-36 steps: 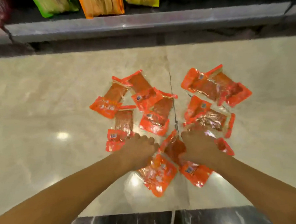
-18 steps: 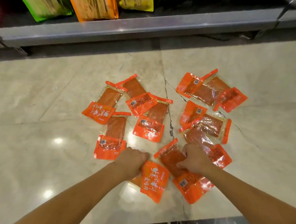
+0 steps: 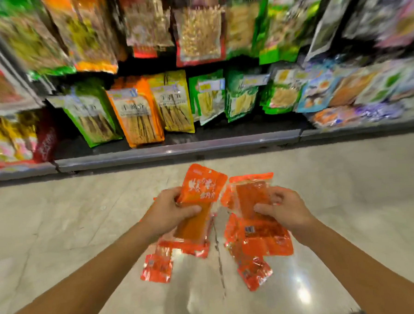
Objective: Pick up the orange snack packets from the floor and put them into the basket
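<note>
Large white Chinese characters run across the front of the orange packet (image 3: 201,186) held up in the left hand (image 3: 168,213), too blurred to read. Dark characters on the shelf bags (image 3: 136,112) and a small barcode label (image 3: 250,229) are equally illegible.

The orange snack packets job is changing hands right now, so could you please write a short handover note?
Left hand: grip shut on a bunch of orange packets.
Right hand: grip shut on another bunch.
Both bunches are held above the floor, facing the shelf.
The basket is out of view, so nothing shows as delivered.
Left: find the basket, drop both bunches in, check the floor for strays.
</note>
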